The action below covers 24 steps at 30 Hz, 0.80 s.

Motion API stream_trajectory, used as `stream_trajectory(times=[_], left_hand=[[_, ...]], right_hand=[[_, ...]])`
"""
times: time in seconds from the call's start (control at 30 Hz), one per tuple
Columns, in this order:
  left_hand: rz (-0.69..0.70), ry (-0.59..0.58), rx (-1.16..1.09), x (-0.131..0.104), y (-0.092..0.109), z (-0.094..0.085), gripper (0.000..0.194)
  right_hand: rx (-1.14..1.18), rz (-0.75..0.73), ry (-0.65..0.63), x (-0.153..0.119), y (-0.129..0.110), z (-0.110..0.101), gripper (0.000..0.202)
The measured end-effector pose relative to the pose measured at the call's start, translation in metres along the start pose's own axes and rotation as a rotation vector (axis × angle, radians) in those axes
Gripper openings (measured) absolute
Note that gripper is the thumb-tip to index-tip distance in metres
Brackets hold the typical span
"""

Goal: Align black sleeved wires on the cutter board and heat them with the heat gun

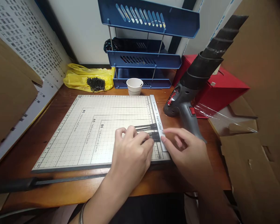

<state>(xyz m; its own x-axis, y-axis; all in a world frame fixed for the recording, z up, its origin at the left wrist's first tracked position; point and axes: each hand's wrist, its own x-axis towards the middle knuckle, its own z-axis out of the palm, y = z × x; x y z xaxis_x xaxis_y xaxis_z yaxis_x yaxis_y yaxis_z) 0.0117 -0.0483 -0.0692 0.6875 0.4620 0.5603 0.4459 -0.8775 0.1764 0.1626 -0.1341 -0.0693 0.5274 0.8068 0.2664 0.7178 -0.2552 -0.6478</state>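
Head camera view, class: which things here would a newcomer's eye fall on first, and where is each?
Probably the big paper cutter board first, filling the middle, with the left hand over thin black strands near its right edge. Next, the blue tiered rack behind it, and at right the dark gun-shaped tool, nozzle up, before a bright red box.
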Motion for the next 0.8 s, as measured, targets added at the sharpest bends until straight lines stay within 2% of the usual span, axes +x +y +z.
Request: stream_trajectory(times=[0.13, 0.23, 0.33, 0.43, 0.53, 0.8], left_hand=[[-0.017, 0.022, 0.026, -0.002, 0.001, -0.002, 0.016], [-0.071, 0.035, 0.014, -0.006, 0.002, -0.005, 0.014], [-0.111, -0.017, 0.024, -0.014, 0.005, -0.008, 0.03], [-0.086, -0.105, 0.063, -0.024, 0.011, -0.01, 0.045], [-0.065, -0.166, 0.105, -0.032, 0.015, -0.009, 0.051], [-0.039, -0.18, 0.13, -0.036, 0.014, -0.005, 0.054]], right_hand=[[-0.012, 0.008, 0.033, -0.001, -0.002, 0.009, 0.04], [-0.014, -0.016, 0.058, -0.003, -0.003, 0.017, 0.05], [0.021, 0.005, 0.046, -0.004, -0.003, 0.024, 0.057], [0.082, 0.084, 0.003, -0.004, -0.004, 0.025, 0.057], [0.138, 0.13, -0.032, -0.004, -0.005, 0.024, 0.054], [0.13, 0.184, -0.08, 0.0, -0.009, 0.024, 0.05]])
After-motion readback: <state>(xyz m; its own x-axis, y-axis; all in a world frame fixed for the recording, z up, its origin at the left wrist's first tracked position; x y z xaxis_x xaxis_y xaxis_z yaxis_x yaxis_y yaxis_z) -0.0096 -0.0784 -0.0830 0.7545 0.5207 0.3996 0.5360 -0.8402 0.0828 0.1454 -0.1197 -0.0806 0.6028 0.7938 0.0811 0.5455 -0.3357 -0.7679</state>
